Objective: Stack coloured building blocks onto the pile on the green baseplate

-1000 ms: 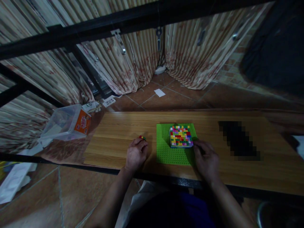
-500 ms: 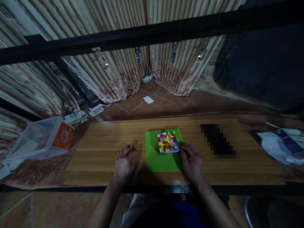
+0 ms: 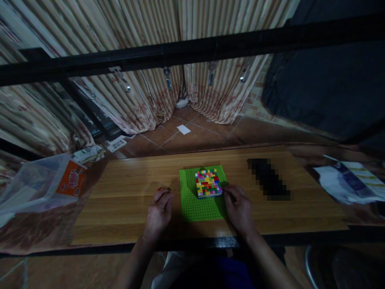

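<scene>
Green studded baseplate (image 3: 198, 204) lies flat near the front edge of a long wooden board (image 3: 126, 200), and a square block of small multicoloured bricks (image 3: 208, 183) sits pressed onto its far right part. The right hand (image 3: 239, 208) rests on the baseplate's right edge, fingers curled, its fingertips touching the near right corner of the brick block; whether it actually pinches anything cannot be told. The left hand (image 3: 159, 212) lies on the bare wood just left of the baseplate, loosely closed, with a tiny red piece (image 3: 161, 188) showing at its fingertips. A clear plastic bag with an orange label (image 3: 71, 184) lies well off to the left, and striped curtains (image 3: 144, 92) hang behind a black bar (image 3: 192, 50).
</scene>
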Tool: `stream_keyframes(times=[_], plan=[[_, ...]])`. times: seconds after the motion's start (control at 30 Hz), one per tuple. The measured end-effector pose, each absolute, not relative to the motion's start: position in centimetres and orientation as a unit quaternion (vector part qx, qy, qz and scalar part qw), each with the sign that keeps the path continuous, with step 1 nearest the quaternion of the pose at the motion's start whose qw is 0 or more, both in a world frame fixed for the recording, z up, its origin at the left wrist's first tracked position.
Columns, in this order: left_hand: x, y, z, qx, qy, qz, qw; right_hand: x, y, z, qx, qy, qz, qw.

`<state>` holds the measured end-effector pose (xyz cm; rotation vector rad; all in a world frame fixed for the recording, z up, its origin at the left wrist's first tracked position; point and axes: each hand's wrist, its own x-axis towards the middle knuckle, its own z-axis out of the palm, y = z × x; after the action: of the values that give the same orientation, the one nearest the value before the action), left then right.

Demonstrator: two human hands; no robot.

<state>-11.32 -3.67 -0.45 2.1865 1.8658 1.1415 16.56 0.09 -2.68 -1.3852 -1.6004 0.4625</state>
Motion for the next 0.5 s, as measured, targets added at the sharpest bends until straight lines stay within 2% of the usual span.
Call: stream_keyframes(times=[0.5], plan=[[-7.3, -2.2, 2.4, 0.656, 0.605, 0.417, 0.172, 16.6, 0.2, -3.0, -0.562, -0.654, 0.187, 0.469]])
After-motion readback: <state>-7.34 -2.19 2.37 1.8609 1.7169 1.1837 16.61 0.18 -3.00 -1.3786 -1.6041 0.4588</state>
